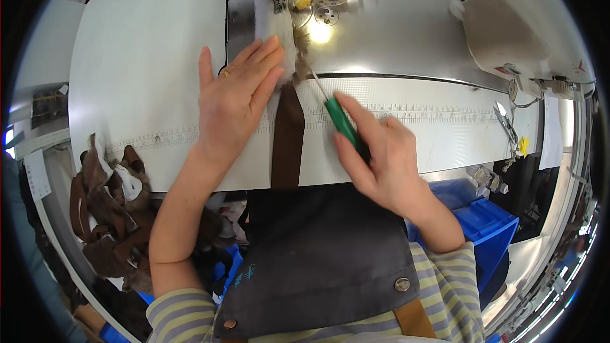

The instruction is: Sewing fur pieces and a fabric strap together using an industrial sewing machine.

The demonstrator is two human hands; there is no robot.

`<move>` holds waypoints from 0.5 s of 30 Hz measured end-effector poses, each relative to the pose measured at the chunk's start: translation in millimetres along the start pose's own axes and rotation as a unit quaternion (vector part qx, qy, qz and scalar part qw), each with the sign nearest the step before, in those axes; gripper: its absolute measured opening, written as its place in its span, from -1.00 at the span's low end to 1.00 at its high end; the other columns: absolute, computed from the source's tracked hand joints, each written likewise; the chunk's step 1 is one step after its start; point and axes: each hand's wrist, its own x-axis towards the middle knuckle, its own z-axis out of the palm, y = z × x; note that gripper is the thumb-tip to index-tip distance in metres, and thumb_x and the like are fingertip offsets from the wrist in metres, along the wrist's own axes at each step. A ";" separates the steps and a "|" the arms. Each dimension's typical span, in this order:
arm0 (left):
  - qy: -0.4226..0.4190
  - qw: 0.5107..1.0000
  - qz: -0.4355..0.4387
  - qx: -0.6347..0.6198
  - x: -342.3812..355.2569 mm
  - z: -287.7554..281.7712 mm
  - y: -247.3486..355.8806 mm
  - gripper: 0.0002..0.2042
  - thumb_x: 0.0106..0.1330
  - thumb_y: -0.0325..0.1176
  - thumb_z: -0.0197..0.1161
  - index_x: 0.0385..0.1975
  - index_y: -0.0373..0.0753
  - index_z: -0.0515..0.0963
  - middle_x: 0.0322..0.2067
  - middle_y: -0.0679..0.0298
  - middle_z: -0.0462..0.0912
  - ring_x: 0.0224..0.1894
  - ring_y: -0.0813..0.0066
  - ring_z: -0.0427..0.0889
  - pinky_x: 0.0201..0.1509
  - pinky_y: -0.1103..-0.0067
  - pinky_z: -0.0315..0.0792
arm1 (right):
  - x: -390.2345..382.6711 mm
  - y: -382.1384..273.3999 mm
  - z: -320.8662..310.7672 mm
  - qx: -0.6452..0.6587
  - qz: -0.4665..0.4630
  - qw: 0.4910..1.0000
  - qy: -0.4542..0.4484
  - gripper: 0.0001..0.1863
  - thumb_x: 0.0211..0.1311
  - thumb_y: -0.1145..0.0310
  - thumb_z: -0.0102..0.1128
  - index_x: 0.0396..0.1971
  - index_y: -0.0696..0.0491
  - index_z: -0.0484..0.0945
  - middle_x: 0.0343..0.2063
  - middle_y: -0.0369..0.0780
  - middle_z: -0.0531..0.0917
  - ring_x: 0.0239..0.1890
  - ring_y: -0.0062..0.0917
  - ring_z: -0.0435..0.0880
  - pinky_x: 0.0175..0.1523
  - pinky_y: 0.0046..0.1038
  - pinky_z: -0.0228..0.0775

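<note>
On the white worktop (152, 57), a long fluffy white strip (273, 22) with a flat brown band (288, 143) below ran up the frame's upper centre. The left hand (238, 92), nearer, lay flat over it, fingers extended, pinching nothing visible; the right hand (387, 159), at the strip's lower right, had its grip closed round a slim green-handled metal tool (341, 119) slanting up-left toward it.

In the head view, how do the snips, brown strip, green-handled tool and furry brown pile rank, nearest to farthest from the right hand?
From the right hand:
1. Green-handled tool: in its grip.
2. Brown strip: just left.
3. Snips: off right.
4. Furry brown pile: far left.
</note>
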 end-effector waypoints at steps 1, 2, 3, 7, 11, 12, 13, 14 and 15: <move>-0.001 1.000 0.000 0.000 1.2 1.0 -0.8 -0.81 0.24 -0.30 0.22 -0.18 -0.15 0.62 -0.08 0.36 0.63 -0.02 0.44 0.60 0.32 0.15 -0.05 | -11.0 -1.6 -4.3 0.022 -0.004 1.000 -0.019 -0.55 0.07 0.45 0.17 0.02 0.22 0.43 -0.81 -0.29 0.44 -0.80 -0.42 0.37 -0.54 -0.46 0.12; 0.003 1.000 -0.004 -0.020 2.9 1.4 -1.8 -0.81 0.25 -0.30 0.22 -0.18 -0.14 0.62 -0.10 0.36 0.64 -0.02 0.43 0.60 0.32 0.15 -0.07 | -14.0 -3.7 -6.1 0.023 -0.003 1.000 -0.019 -0.55 0.07 0.45 0.17 0.02 0.22 0.43 -0.81 -0.29 0.44 -0.80 -0.42 0.37 -0.54 -0.46 0.12; 0.006 0.999 -0.008 -0.040 3.2 0.8 -1.5 -0.82 0.25 -0.31 0.21 -0.19 -0.13 0.62 -0.11 0.36 0.64 -0.02 0.42 0.59 0.33 0.15 -0.10 | -17.0 -7.1 -8.7 0.020 0.002 0.999 -0.036 -0.52 0.05 0.47 0.18 0.04 0.21 0.43 -0.76 -0.25 0.47 -0.79 -0.42 0.34 -0.52 -0.47 0.14; -0.003 0.997 -0.032 -0.073 5.8 -1.3 -0.7 -0.82 0.25 -0.30 0.21 -0.19 -0.12 0.63 -0.12 0.36 0.65 -0.01 0.41 0.59 0.33 0.14 -0.11 | -5.1 -2.3 1.6 0.009 -0.018 0.999 -0.034 -0.57 0.06 0.45 0.17 -0.01 0.21 0.45 -0.76 -0.30 0.46 -0.77 -0.44 0.39 -0.55 -0.47 0.13; -0.021 0.995 -0.036 -0.091 8.0 -2.7 -1.4 -0.81 0.24 -0.28 0.23 -0.18 -0.10 0.63 -0.10 0.37 0.64 0.02 0.41 0.58 0.34 0.12 -0.13 | -1.9 -8.8 7.6 -0.042 -0.056 0.995 -0.070 -0.52 0.05 0.46 0.18 0.06 0.09 0.46 -0.72 -0.31 0.47 -0.75 -0.44 0.39 -0.53 -0.46 0.16; -0.027 0.995 -0.036 -0.087 7.0 -3.3 -1.4 -0.80 0.23 -0.27 0.23 -0.18 -0.09 0.63 -0.10 0.36 0.64 0.02 0.41 0.57 0.34 0.12 -0.14 | -3.5 -8.9 6.1 -0.042 -0.057 0.995 -0.069 -0.52 0.05 0.46 0.18 0.06 0.09 0.46 -0.72 -0.31 0.47 -0.75 -0.44 0.39 -0.53 -0.46 0.16; -0.026 0.995 -0.035 -0.086 5.7 -3.5 -1.8 -0.80 0.23 -0.27 0.23 -0.18 -0.09 0.63 -0.10 0.36 0.64 0.02 0.41 0.57 0.34 0.12 -0.14 | -6.3 -8.0 2.3 -0.023 -0.089 0.989 -0.117 -0.51 0.04 0.44 0.19 0.06 0.09 0.45 -0.73 -0.31 0.45 -0.73 -0.45 0.40 -0.54 -0.46 0.16; -0.028 0.996 -0.034 -0.081 4.1 -3.3 -2.6 -0.80 0.22 -0.27 0.24 -0.17 -0.08 0.63 -0.10 0.36 0.64 0.03 0.40 0.57 0.35 0.11 -0.15 | -9.1 -6.7 -2.5 -0.004 -0.120 0.979 -0.164 -0.50 0.03 0.43 0.19 0.07 0.10 0.45 -0.74 -0.31 0.43 -0.72 -0.45 0.41 -0.54 -0.46 0.16; -0.030 0.996 -0.033 -0.076 3.5 -3.1 -3.6 -0.79 0.22 -0.27 0.24 -0.17 -0.08 0.64 -0.09 0.36 0.64 0.04 0.40 0.56 0.35 0.11 -0.16 | -10.7 -5.4 -10.2 0.021 -0.131 0.975 -0.177 -0.55 0.01 0.41 0.19 -0.02 0.16 0.47 -0.76 -0.30 0.46 -0.74 -0.42 0.42 -0.52 -0.45 0.19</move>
